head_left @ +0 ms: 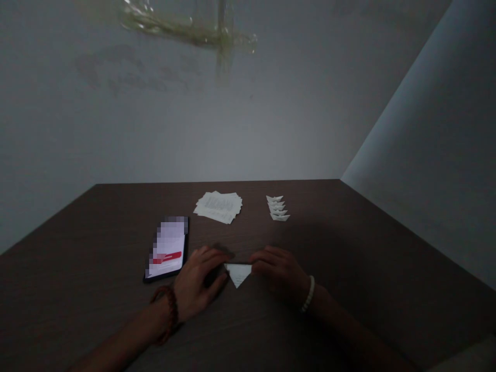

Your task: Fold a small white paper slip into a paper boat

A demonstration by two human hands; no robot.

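A small white paper folded into a downward-pointing triangle [237,273] lies on the dark brown table [368,248]. My left hand [199,281], with a brown bead bracelet on the wrist, pinches the triangle's left corner. My right hand [281,274], wearing a white bead bracelet, pinches its right corner. Both hands rest on the tabletop with fingers curled toward the paper.
A phone [167,248] with a lit screen lies to the left of my left hand. Behind it sits a loose stack of white paper sheets [218,206]. A row of several small folded paper boats [278,208] stands further right. Walls close the back and right.
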